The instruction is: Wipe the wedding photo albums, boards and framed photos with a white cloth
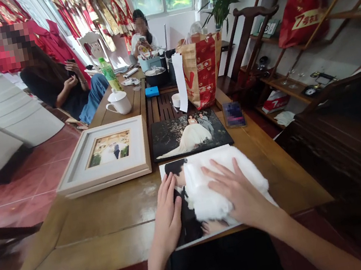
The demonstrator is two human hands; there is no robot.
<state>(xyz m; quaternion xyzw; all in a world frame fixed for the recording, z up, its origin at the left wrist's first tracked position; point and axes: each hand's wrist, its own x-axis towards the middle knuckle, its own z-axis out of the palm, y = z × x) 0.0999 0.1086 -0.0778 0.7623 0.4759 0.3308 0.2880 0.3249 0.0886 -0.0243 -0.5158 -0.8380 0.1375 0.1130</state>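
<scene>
A large photo print or panel (188, 226) lies at the table's near edge, showing part of a dark-suited figure. My left hand (169, 211) rests flat along its left side, fingers stretched out. Over the photo's right part sits a folded white fluffy cloth (208, 195), and beneath it much of the picture is hidden. Spread on top of this cloth is my right hand (236, 185), palm down. Just beyond lies a dark wedding photo panel (190, 134). To the left is a white-framed wedding picture (103, 153).
Farther back stand a white lidded mug (119, 102), a green bottle (110, 75), a blue box (152, 92) and a red-brown paper bag (202, 70). A phone-like object (234, 114) lies at the right edge. Two people sit beyond the wooden table (114, 233). Shelves (295, 73) stand right.
</scene>
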